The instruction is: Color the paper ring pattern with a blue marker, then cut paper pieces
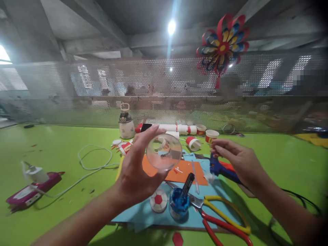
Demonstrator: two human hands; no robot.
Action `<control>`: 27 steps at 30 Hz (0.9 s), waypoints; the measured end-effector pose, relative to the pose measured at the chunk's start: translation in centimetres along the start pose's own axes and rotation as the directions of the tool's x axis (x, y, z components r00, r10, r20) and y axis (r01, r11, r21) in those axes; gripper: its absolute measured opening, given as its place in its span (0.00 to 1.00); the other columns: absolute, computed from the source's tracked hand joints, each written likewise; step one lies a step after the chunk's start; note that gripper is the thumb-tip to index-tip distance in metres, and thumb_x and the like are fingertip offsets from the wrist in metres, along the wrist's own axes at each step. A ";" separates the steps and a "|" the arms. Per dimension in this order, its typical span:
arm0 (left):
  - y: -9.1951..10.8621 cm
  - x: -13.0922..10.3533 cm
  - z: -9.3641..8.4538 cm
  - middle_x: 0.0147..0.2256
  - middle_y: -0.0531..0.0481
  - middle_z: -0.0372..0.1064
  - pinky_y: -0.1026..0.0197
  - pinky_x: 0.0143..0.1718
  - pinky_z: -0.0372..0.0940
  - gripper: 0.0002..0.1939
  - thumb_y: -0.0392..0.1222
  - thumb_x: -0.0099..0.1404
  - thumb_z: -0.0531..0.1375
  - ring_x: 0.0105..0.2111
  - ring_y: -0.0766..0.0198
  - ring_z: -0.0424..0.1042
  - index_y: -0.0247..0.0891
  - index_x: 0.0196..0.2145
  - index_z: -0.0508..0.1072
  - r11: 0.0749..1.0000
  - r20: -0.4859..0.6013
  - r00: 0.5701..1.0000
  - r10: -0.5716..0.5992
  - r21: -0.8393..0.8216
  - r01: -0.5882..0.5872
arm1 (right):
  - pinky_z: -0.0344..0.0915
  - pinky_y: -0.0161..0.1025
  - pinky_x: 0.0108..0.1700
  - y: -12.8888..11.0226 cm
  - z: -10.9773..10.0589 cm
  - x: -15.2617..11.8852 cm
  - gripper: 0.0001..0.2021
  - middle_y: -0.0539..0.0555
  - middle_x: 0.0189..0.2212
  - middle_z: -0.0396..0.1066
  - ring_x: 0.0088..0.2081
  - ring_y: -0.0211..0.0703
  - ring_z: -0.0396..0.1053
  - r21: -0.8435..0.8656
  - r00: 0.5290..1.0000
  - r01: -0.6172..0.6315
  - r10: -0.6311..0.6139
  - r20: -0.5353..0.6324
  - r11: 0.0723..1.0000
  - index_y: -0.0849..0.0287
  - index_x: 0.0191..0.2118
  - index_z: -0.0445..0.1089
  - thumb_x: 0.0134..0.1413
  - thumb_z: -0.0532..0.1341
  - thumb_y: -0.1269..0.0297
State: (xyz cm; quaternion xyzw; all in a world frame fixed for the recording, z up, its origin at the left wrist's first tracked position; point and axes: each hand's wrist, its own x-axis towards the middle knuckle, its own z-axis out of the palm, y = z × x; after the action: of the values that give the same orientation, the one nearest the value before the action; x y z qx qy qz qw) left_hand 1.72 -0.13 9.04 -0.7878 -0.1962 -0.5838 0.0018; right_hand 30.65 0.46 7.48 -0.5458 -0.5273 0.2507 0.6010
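- Raised in the left hand (135, 167): a clear, colourless round cup (164, 152), smooth and curved, glass or plastic, cannot tell which; thumb and fingers wide around the wall, gripping.
- Off to the right, apart from the cup: the right hand (235, 159), fingers bent and narrow, thumb near the fingertips; cannot tell if holding anything. Near it, a blue-and-orange pistol-shaped glue gun (215, 165).
- Below the cup: a flat orange sheet (200, 172) over a larger light-blue sheet (143, 215).
- Nearer the body: a squat round jar of glossy blue paint (178, 206), a black cylindrical stick (188, 184) leaning in it; just beside, a white disc with a red hexagon (158, 201). To the right, metal-bladed snips with looped yellow and red handles (220, 222).
- Farther back: a long white tube with red bands (181, 128), a tipped red-and-white tapered cup (192, 143), a rounded cream bottle with a dark top (126, 129).
- Underneath: a smooth bright-green tabletop (77, 208).
- Behind: a grey perforated panel (153, 82).
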 end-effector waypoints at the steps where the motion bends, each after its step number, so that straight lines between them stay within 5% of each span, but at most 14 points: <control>1: 0.3 0.0 0.1 0.58 0.43 0.64 0.39 0.61 0.62 0.47 0.28 0.56 0.66 0.59 0.47 0.64 0.49 0.67 0.50 1.000 -0.002 1.000 0.009 -0.009 -0.009 | 0.73 0.41 0.37 -0.1 0.1 -0.2 0.18 0.53 0.30 0.77 0.32 0.44 0.74 0.006 1.000 -0.001 0.001 0.004 1.000 0.57 0.36 0.76 0.38 0.70 0.52; 15: 2.0 -0.2 -0.3 0.57 0.44 0.66 0.42 0.58 0.66 0.44 0.26 0.57 0.66 0.57 0.50 0.66 0.47 0.66 0.53 0.996 0.014 0.996 0.091 -0.022 -0.091 | 0.71 0.40 0.34 0.6 0.2 -0.5 0.17 0.53 0.28 0.77 0.30 0.43 0.74 0.021 0.999 -0.002 0.002 0.033 1.000 0.58 0.37 0.77 0.41 0.70 0.52; 21: 0.6 0.0 -0.3 0.55 0.46 0.68 0.46 0.59 0.63 0.41 0.27 0.57 0.66 0.57 0.53 0.64 0.43 0.64 0.56 0.958 0.086 0.966 0.244 0.131 -0.254 | 0.71 0.40 0.32 1.1 0.2 -0.4 0.16 0.53 0.28 0.76 0.29 0.43 0.73 0.006 0.999 0.017 -0.017 0.035 1.000 0.57 0.37 0.77 0.43 0.69 0.53; 27: -0.1 0.2 0.2 0.55 0.43 0.68 0.47 0.57 0.64 0.39 0.28 0.59 0.65 0.56 0.53 0.64 0.40 0.64 0.56 0.966 0.086 0.974 0.208 0.140 -0.218 | 0.71 0.41 0.33 1.1 0.2 -0.4 0.14 0.53 0.28 0.76 0.30 0.44 0.73 -0.013 0.998 0.052 -0.051 0.019 0.999 0.57 0.37 0.77 0.47 0.68 0.54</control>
State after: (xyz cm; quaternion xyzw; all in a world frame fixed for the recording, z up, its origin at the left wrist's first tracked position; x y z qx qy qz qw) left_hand 1.93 0.06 9.10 -0.8220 -0.1534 -0.5359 0.1163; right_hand 30.67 0.43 6.32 -0.5337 -0.5485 0.2367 0.5985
